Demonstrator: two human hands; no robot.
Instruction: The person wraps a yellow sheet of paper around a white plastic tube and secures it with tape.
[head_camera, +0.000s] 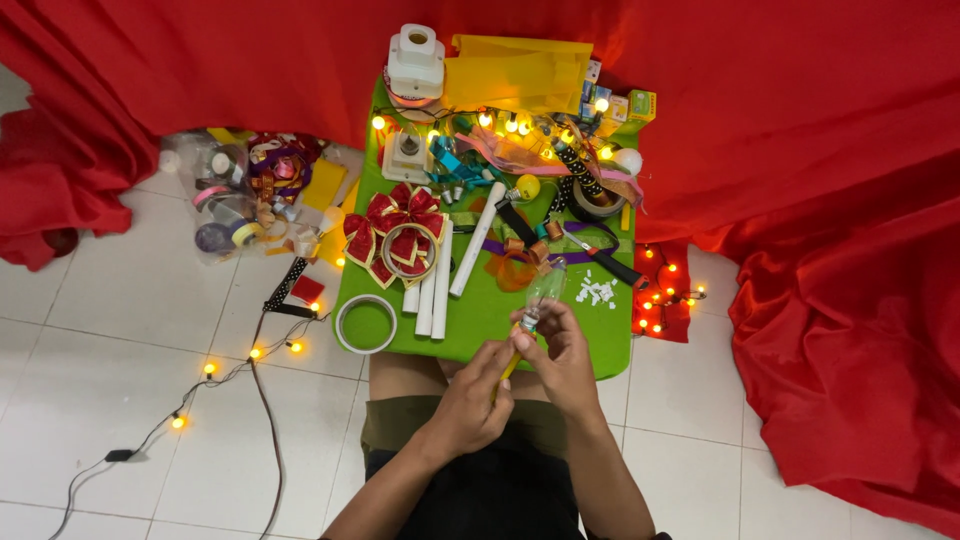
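My right hand (562, 362) holds a clear glass bulb (542, 292) by its base, the glass tip pointing away over the green table (480, 310). My left hand (476, 398) grips a thin yellow stick-like tool (507, 370) and touches it to the bulb's base. Both hands hover above the table's near edge, over my lap. Just beyond the bulb lie small white scraps (597, 291) and a black-handled tool (612, 264).
The table holds white rolled tubes (440, 285), a red and gold ribbon bow (397, 235), a tape ring (366, 324), ribbons and lit yellow string lights (515, 124). A plastic bag of ribbons (245, 190) and a light string (250, 353) lie on the white floor tiles. Red cloth surrounds the area.
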